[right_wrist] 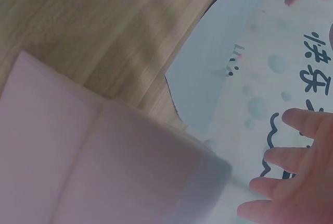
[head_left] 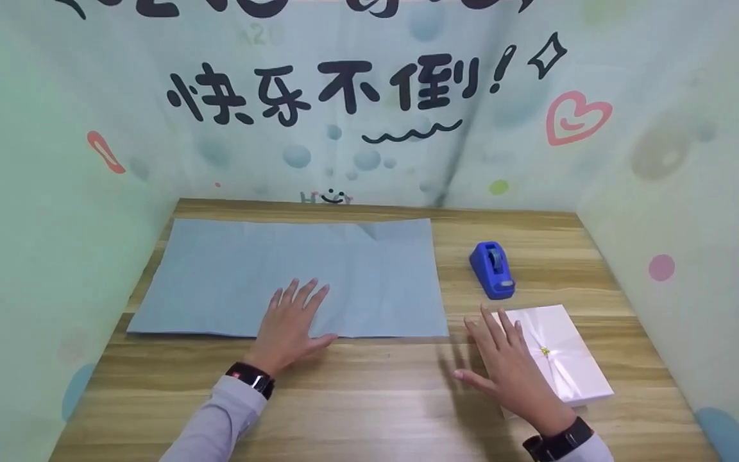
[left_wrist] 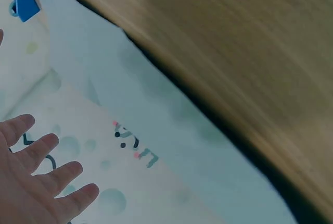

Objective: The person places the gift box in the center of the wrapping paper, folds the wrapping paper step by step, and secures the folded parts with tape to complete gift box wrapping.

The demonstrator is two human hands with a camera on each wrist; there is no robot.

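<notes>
Our left hand [head_left: 288, 333] empty, spread over blue rectangular paper sheet [head_left: 215, 276]; right hand [head_left: 509, 371] likewise, near white ribboned box [head_left: 578, 359]. We should handle sheet lightly; may crease.

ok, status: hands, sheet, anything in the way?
Left hand over blue sheet, right hand by pale box, both empty. Sheet laid out, lightly creased. Tape dispenser off sheet, seemingly clear.
</notes>
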